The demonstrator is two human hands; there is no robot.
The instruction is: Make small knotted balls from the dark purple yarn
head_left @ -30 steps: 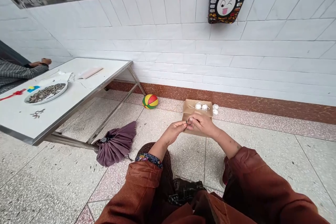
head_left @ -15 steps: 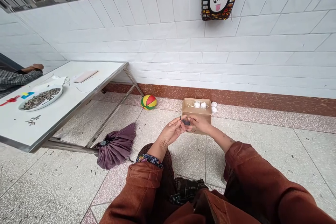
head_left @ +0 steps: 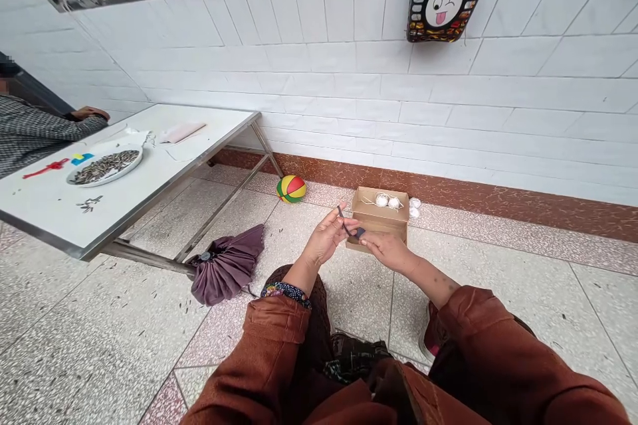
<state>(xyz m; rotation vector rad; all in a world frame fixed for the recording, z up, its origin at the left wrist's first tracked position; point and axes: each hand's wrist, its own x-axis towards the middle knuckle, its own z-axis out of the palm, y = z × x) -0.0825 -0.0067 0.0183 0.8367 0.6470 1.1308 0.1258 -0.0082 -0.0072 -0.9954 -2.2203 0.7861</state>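
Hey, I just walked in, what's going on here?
A person in a brown jacket is handling a small dark strip with both hands. It lies across the left hand, and the right hand pinches its wider end; what it is, I can't tell. Just beyond, a cardboard box on the floor holds two white balls. Another person's arm shows by the table.

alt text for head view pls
A person's left hand and right hand handle a thin, curved dark strip near an open brown cardboard box containing two white balls. Leftward are a red-yellow-green ball, a purple fabric umbrella and a white-topped metal-framed table.
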